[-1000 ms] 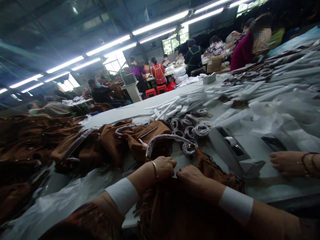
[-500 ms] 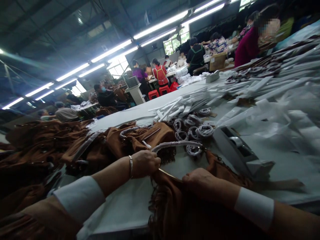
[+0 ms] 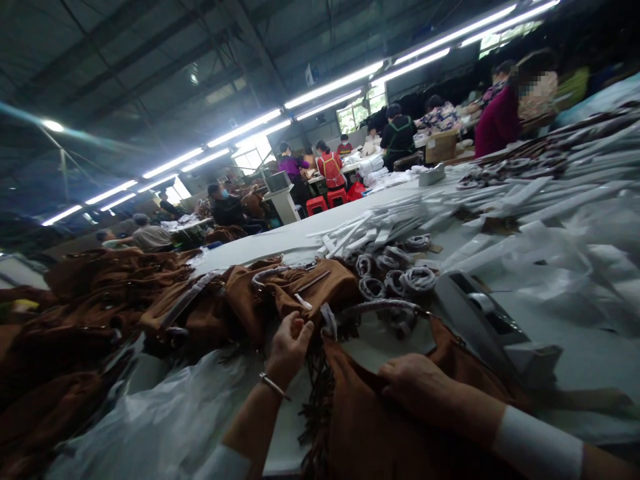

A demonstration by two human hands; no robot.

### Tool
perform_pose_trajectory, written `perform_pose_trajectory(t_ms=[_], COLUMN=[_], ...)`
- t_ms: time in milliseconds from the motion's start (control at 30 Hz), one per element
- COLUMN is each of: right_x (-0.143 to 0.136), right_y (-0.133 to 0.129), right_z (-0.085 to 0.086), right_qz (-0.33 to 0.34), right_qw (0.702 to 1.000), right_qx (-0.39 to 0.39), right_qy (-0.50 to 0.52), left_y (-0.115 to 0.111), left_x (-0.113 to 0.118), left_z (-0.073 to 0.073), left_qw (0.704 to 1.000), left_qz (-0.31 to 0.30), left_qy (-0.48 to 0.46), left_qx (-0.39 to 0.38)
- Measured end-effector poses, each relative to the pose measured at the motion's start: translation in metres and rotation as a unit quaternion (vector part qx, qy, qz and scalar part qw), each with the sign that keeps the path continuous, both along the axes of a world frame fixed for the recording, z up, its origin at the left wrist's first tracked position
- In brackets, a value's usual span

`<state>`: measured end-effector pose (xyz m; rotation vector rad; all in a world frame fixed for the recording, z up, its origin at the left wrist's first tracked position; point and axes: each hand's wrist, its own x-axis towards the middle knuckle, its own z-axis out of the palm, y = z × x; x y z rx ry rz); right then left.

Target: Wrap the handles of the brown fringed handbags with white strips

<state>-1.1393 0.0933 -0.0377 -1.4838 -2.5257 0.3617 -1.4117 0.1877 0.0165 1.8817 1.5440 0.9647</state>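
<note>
A brown fringed bag (image 3: 360, 413) hangs at the table's near edge, its handle (image 3: 385, 305) wrapped in clear plastic. My right hand (image 3: 415, 383) grips the bag's upper edge, fingers closed round the brown fabric. To the left of the bag, my left hand (image 3: 291, 343) is raised, with a bracelet at the wrist; its fingers are curled, thumb near the fingertips, and whether something small is between them is too unclear to tell. Just beyond that hand lies another brown bag (image 3: 330, 283) with a white tag (image 3: 303, 302).
A grey tape dispenser (image 3: 475, 320) stands right of the bag. Behind it lie wrapped coils (image 3: 417, 280), white strips (image 3: 380, 220) and plastic sheets (image 3: 560, 260). Brown bags (image 3: 100, 307) are piled at left, above clear plastic (image 3: 175, 407). Several people work at far tables.
My left hand has let go of the bag's edge and moved left, now raised. The right hand still holds the bag. The view has shifted, showing clear plastic at the lower left.
</note>
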Motion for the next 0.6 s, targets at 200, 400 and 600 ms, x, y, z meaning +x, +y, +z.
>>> perform_pose_trajectory(t_ms=[200,400,600], right_x=[-0.006,0.001,-0.027], right_y=[-0.001,0.001,0.054], right_z=[0.004,0.01,0.027], right_qz=[-0.008,-0.01,-0.045], right_qw=[0.999,0.997,0.968], right_qx=[-0.012,-0.028,0.045], right_qy=[-0.028,0.068,0.244], left_y=[0.018,0.017,-0.005], left_x=[0.035,0.046,0.046], left_z=[-0.06,-0.066,-0.066], left_qw=[0.966,0.948,0.961], left_qz=[-0.026,-0.059,-0.09], left_qy=[-0.129,-0.211,-0.208], left_qx=[-0.225,-0.231,-0.158])
